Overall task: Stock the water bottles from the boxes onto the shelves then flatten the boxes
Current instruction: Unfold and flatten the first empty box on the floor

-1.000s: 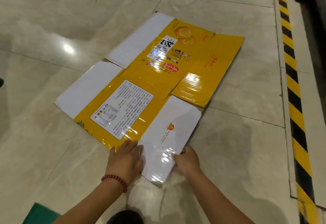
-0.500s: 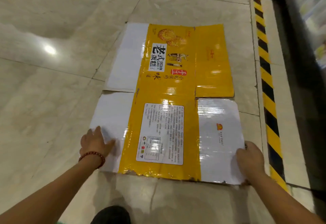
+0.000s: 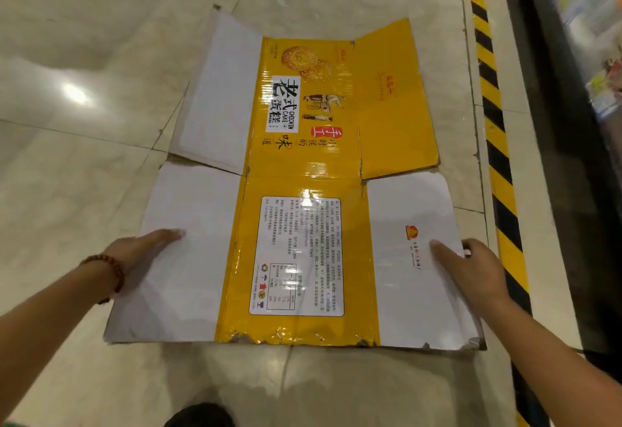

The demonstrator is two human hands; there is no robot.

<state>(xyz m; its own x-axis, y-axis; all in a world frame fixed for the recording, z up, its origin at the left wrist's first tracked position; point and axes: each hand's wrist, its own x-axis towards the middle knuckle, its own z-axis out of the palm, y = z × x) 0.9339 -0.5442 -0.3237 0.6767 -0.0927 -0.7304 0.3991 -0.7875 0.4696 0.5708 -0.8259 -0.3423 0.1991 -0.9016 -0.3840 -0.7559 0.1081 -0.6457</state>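
A flattened cardboard box (image 3: 303, 170), yellow with white flaps and a printed label, lies spread out on the tiled floor in front of me. My left hand (image 3: 141, 250), with a bead bracelet on the wrist, holds the outer edge of the near left white flap, thumb on top. My right hand (image 3: 471, 266) grips the outer edge of the near right white flap, thumb lying on it and a finger curled round the rim. The far flaps stand slightly raised. No water bottles are in sight.
A yellow and black hazard stripe (image 3: 494, 130) runs along the floor at the right, beside the dark base of a shelf unit (image 3: 555, 123) with blurred goods above. The tip of a dark shoe (image 3: 198, 416) shows at the bottom edge. Pale glossy tiles surround the box.
The box has swung from lying diagonally to lying straight before me. My hands have moved apart from its near corner to the two outer flaps, and the box now sits closer.
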